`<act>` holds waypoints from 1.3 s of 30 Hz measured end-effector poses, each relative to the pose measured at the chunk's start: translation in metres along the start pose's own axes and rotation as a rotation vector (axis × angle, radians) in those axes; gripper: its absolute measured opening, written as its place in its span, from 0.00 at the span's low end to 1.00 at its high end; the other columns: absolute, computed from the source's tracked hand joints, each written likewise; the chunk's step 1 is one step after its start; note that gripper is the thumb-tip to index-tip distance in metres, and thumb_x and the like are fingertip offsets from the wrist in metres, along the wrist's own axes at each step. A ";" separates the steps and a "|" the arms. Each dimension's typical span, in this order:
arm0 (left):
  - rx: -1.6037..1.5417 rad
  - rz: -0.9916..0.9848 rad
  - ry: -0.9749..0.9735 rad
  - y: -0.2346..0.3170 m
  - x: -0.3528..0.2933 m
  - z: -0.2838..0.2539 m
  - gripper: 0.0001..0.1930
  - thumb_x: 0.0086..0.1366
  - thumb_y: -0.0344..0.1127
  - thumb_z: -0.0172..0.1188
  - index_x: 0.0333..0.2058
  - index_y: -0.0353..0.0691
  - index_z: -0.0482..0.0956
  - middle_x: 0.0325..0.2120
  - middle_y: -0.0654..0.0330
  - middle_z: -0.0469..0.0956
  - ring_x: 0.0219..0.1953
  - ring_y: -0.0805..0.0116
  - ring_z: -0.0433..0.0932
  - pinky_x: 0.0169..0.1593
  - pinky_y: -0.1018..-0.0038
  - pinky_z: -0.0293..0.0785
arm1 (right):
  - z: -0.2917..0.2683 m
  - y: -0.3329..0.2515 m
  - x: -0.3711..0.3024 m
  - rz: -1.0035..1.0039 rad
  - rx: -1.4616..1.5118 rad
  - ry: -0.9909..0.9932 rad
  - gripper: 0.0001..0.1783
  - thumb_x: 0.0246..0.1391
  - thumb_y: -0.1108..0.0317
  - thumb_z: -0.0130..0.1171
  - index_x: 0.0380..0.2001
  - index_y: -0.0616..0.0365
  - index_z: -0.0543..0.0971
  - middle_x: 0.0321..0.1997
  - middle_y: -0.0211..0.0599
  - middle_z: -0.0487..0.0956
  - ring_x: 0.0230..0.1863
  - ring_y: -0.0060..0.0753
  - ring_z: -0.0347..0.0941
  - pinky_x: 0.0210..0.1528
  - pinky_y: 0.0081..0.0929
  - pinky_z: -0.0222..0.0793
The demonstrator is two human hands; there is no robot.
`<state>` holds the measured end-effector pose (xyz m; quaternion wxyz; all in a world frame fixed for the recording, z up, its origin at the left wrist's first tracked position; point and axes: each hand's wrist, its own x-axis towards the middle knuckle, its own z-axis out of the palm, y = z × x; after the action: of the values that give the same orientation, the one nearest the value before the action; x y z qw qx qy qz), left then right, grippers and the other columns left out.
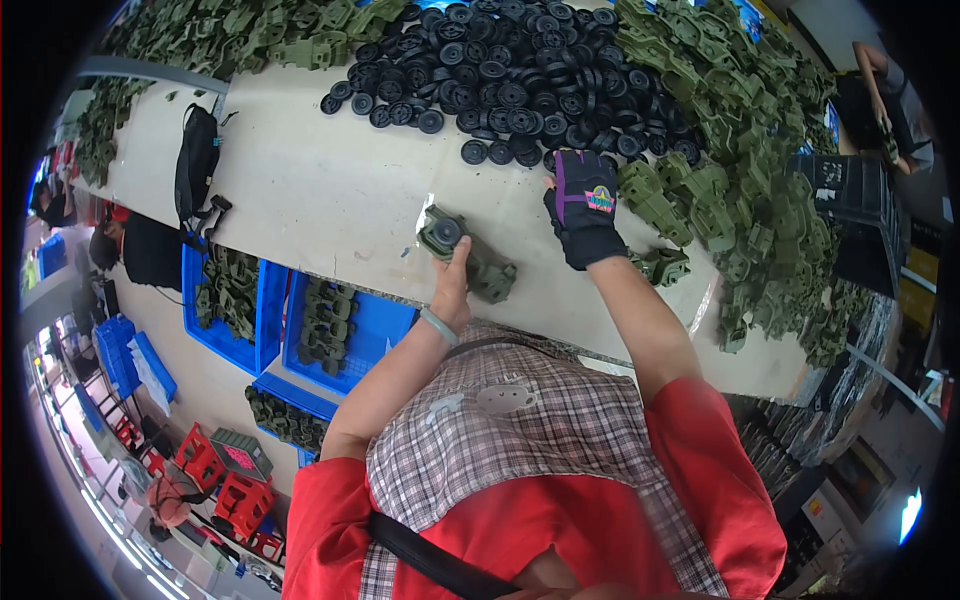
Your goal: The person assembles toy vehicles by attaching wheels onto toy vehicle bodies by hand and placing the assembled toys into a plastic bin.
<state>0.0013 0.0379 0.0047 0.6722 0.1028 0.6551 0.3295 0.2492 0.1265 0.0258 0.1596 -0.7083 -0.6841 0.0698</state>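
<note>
My left hand (453,284) grips an olive-green plastic toy vehicle body (487,272) just above the table's near edge. A black wheel (447,231) shows at the body's far end, beside my fingers. My right hand (585,208) wears a dark glove with purple trim and reaches to the near edge of a heap of black toy wheels (510,95). Its fingertips point down among the wheels and are mostly hidden, so I cannot tell whether they hold one. Loose green vehicle parts (652,202) lie just right of the glove.
Green parts (740,130) are heaped along the right side, with another heap (250,35) at the far left. A black bag (196,165) lies on the table (310,180). Blue bins (375,335) with green parts stand below the near edge at left. People are at the margins.
</note>
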 end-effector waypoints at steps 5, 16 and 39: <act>0.142 -0.069 -0.057 0.014 -0.010 0.010 0.49 0.69 0.56 0.72 0.73 0.40 0.50 0.65 0.52 0.68 0.66 0.59 0.68 0.68 0.56 0.67 | 0.011 0.017 0.013 -0.056 -0.108 -0.023 0.16 0.54 0.58 0.70 0.44 0.51 0.85 0.44 0.46 0.83 0.49 0.56 0.79 0.52 0.54 0.74; 1.690 1.228 -0.293 0.084 -0.017 -0.016 0.47 0.51 0.31 0.76 0.72 0.53 0.68 0.72 0.49 0.60 0.76 0.39 0.55 0.74 0.31 0.55 | -0.020 -0.001 -0.068 0.321 0.719 -0.502 0.14 0.60 0.65 0.66 0.47 0.60 0.81 0.41 0.51 0.84 0.46 0.58 0.81 0.49 0.48 0.77; 1.730 0.932 -0.253 0.017 -0.007 -0.025 0.33 0.50 0.42 0.81 0.55 0.49 0.79 0.57 0.51 0.70 0.65 0.46 0.68 0.63 0.50 0.71 | -0.060 -0.034 -0.061 -0.468 0.259 -0.630 0.16 0.47 0.65 0.74 0.40 0.49 0.82 0.42 0.43 0.81 0.48 0.54 0.78 0.50 0.50 0.75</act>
<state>-0.0273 0.0399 0.0169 0.2338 0.8401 0.4874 -0.0445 0.2324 0.0588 0.0863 0.0416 -0.4517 -0.8277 0.3304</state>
